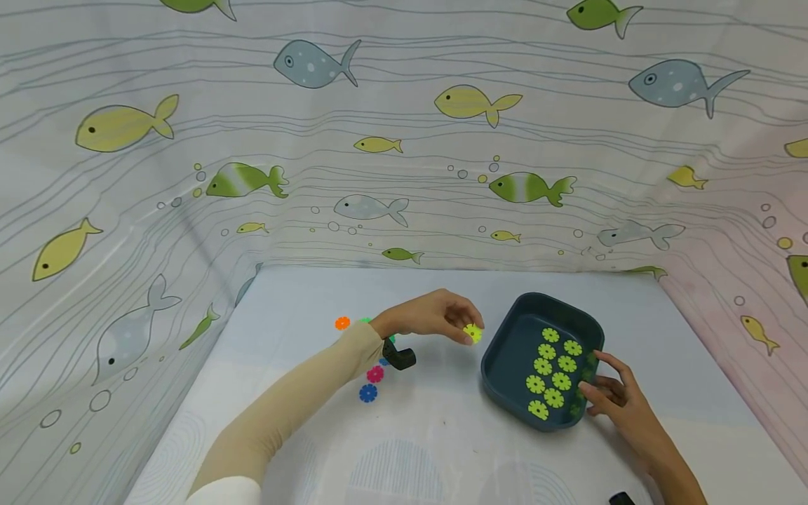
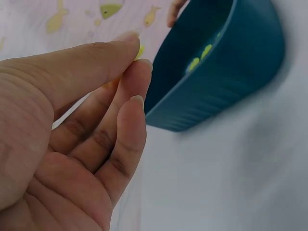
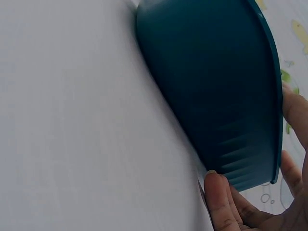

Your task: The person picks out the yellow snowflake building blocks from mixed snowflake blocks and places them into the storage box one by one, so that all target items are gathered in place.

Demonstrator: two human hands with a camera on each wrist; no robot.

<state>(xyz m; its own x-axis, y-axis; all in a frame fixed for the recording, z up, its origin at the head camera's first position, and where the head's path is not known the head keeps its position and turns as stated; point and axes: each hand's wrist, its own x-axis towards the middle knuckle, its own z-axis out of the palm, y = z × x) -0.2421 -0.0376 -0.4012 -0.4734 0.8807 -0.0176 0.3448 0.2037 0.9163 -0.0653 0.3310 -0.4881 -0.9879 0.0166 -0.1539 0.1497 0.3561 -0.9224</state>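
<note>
My left hand pinches a yellow flower-shaped disc between thumb and fingertips, just left of a dark teal bin. In the left wrist view only a sliver of that disc shows past the thumb. Several more yellow flower discs lie flat in the bin, roughly in two rows. My right hand grips the bin's right side, with fingers at the rim. The right wrist view shows the bin's outer wall tilted across the picture, with fingers near its ribbed end.
Left of the bin, partly hidden by my left wrist, lie loose discs: an orange one, a pink one, a blue one and bits of green. A fish-patterned curtain rises behind the white table.
</note>
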